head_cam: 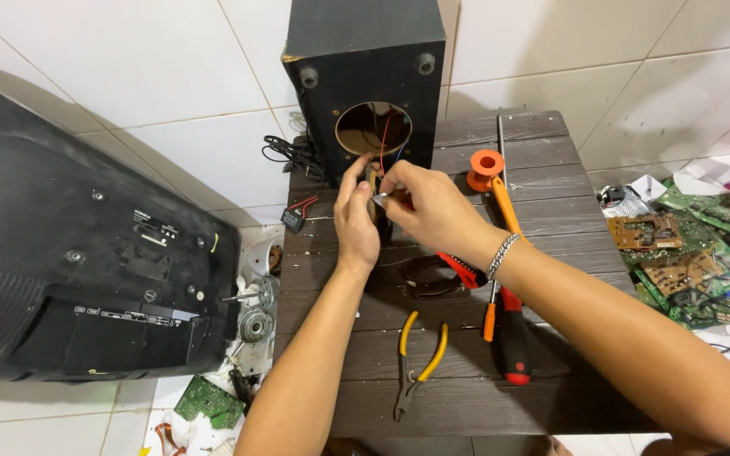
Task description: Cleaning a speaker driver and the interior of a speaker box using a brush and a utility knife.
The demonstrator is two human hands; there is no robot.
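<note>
Black and emptied of its driver, a speaker cabinet (365,76) is standing at the back of the dark wooden desk (466,388). Just before its round opening, both hands are working: the left hand (356,221) is gripping a small dark part, the right hand (433,207) is pinching red and blue wires (384,139) trailing from that opening. Yellow-handled pliers (416,363) are lying nearer, untouched.

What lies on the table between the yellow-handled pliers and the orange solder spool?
In the head view, between the pliers and the spool lie a red-and-black screwdriver and a smaller orange-handled one, crossed by the right forearm.
</note>
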